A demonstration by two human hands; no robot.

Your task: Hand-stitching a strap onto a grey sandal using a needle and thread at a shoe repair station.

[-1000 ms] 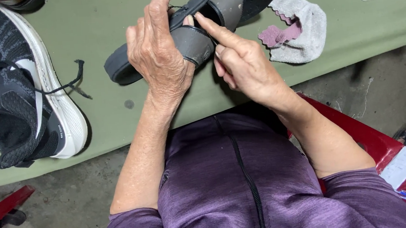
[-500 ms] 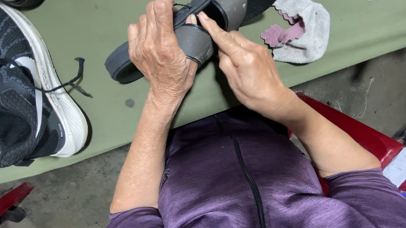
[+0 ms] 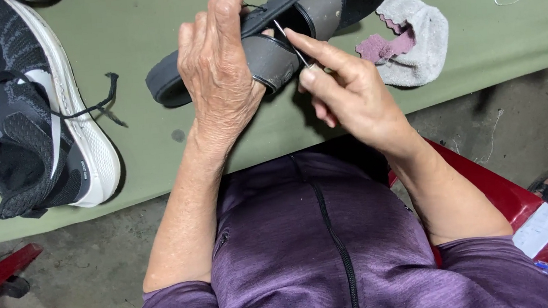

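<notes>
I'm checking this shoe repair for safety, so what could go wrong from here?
The needle in the right hand points toward the left hand gripping the sandal, so a slip could prick those fingers. The sandal is held up over the table, unsupported, so it may twist under force.

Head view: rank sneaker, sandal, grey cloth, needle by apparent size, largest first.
1. sneaker, partly cut off by the frame edge
2. sandal, partly hidden by the left hand
3. grey cloth
4. needle, pinched in the right hand
</notes>
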